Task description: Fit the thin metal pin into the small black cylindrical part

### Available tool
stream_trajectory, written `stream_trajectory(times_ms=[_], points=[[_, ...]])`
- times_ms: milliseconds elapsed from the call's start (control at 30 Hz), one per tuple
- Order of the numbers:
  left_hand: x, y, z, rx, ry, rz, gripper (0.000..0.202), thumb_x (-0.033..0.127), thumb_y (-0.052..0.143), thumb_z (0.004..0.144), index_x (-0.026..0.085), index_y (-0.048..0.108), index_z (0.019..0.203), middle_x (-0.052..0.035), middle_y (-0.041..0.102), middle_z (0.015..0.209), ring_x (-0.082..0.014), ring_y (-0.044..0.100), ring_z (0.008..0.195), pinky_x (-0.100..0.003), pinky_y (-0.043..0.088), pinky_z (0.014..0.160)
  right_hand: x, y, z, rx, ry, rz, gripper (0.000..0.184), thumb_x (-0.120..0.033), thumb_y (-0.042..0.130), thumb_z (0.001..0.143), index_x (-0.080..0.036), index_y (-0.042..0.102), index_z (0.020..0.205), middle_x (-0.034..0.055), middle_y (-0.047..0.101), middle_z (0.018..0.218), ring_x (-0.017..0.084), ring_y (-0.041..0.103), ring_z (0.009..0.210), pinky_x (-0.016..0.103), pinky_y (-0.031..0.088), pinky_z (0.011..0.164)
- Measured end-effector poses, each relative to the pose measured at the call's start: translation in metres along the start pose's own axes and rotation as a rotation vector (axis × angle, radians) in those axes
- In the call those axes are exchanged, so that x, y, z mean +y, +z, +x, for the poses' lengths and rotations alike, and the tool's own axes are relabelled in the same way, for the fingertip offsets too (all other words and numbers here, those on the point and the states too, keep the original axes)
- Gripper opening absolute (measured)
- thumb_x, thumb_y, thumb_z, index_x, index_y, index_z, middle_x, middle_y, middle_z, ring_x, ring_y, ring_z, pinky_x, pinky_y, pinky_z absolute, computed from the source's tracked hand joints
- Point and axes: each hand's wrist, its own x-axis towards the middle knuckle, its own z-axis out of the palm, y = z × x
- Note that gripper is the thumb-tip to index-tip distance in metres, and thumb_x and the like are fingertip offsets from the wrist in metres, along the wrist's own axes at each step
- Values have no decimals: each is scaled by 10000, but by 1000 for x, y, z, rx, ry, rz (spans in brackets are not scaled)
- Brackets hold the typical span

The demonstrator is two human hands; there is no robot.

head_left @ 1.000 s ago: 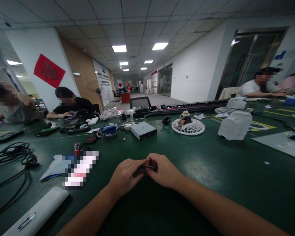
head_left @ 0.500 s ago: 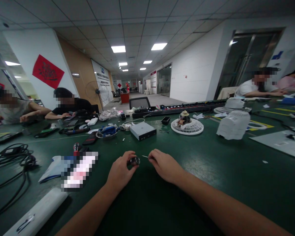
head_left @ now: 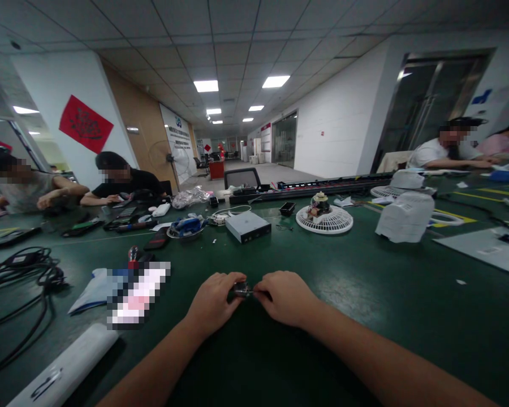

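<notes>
head view — left hand [head_left: 213, 301] clamped on dark part [head_left: 240, 289] — right hand [head_left: 289, 298] pinching thin rod [head_left: 251, 291] at its end

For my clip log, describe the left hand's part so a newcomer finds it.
Find the green table, then its near middle. There the left hand holds a small, dark, shiny part, thicker than the thin piece in the right hand.

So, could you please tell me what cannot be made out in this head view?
Head view: much of the small dark cylindrical part, covered by the left hand.
Head view: the held end of the thin pale rod, hidden by the right hand.
Head view: the near end of the long, rounded white object, cut off by the bottom edge.
</notes>
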Motion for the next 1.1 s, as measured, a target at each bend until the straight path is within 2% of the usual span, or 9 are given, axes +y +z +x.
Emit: stream_trajectory(times_ms=[133, 267, 367, 533, 633, 733, 833, 967, 1100], points=[[1, 1, 1, -3, -18, 18, 395, 155, 688, 776, 249, 562, 1138, -5, 679, 1024, -205, 607, 912, -340, 461, 808, -1, 1, 2, -5, 115, 34, 307, -352, 424, 910, -271, 713, 970, 36, 720, 891, 207, 652, 812, 304, 439, 697], [2, 0, 1, 12, -53, 25, 413, 146, 683, 777, 255, 554, 1154, -1, 680, 1018, -204, 606, 910, -341, 454, 811, 1, -1, 4, -54, 272, 44, 338, -434, 441, 898, -244, 720, 884, 57, 710, 820, 219, 656, 771, 313, 454, 674], [2, -2, 1, 8, -70, 15, 406, 156, 671, 786, 259, 553, 1160, -4, 680, 1019, -203, 608, 903, -340, 456, 809, 4, -2, 5, -51, 352, 75, 350, -419, 434, 905, -223, 715, 836, 71, 695, 777, 217, 646, 719, 317, 451, 637], [2, -2, 1, -1, -60, 22, 410, 160, 665, 787, 268, 558, 1167, -10, 683, 1025, -214, 613, 910, -353, 460, 810, 8, 6, 6, 66, 269, 231, 231, -351, 504, 884, -252, 708, 929, 46, 688, 910, 194, 635, 788, 300, 440, 657], [2, -1, 2, 5, -90, 29, 409, 164, 661, 787, 267, 561, 1170, -11, 686, 1034, -218, 617, 924, -360, 458, 830, 9, 13, 6, 50, 228, 260, 197, -347, 586, 835, -272, 708, 970, 37, 674, 970, 193, 628, 806, 294, 429, 647], [2, 0, 2, 6, -142, 17, 417, 175, 667, 781, 276, 563, 1172, -1, 686, 1049, -217, 623, 923, -355, 463, 821, 12, 16, 7, 1, 239, 286, 151, -331, 633, 799, -270, 710, 914, 20, 690, 891, 193, 627, 775, 288, 411, 626], [0, -1, 2, 3, -186, 2, 413, 192, 674, 774, 280, 571, 1165, 0, 689, 1033, -220, 630, 917, -347, 468, 799, 13, 14, 7, 54, 225, 354, 132, -328, 662, 785, -270, 699, 897, -6, 703, 850, 181, 629, 763, 279, 405, 637], [0, -1, 2, -2, -165, -5, 409, 193, 670, 776, 278, 571, 1164, -5, 690, 1028, -224, 627, 916, -344, 464, 792, 8, 8, 7, 118, 179, 491, 170, -362, 590, 858, -263, 692, 952, -10, 699, 780, 154, 613, 683, 260, 398, 601], [1, 0, 2, -13, -130, -17, 394, 189, 662, 784, 270, 570, 1159, -10, 690, 1044, -227, 621, 927, -347, 459, 811, 0, 6, 5, 158, 105, 585, 158, -278, 577, 865, -239, 682, 976, -12, 686, 769, 135, 599, 670, 245, 406, 609]])
